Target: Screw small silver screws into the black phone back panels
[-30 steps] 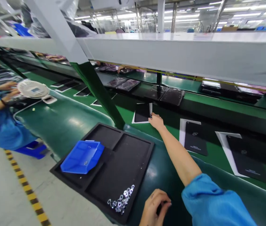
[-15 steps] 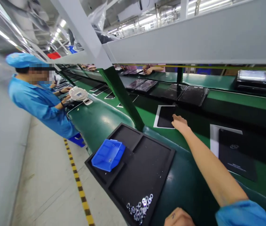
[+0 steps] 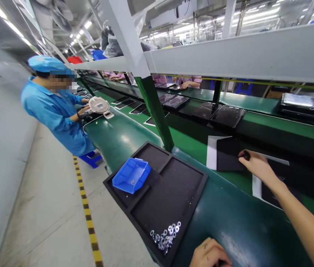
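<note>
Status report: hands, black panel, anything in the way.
Right hand pinching small dark item at black panel edge. Left hand low at green bench edge. Black tray with washers off to left.

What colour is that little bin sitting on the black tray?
The little bin is bright blue; the head view shows it best.

Tray (image 3: 170, 200): black. Bin (image 3: 131, 175): bright blue. Washers (image 3: 166, 236): silver. Surface (image 3: 115, 141): glossy green. Floor tape (image 3: 88, 222): yellow-and-black stripes. Panel (image 3: 227, 155): black, on white sheet (image 3: 211, 152). Smock (image 3: 54, 122): blue.
</note>
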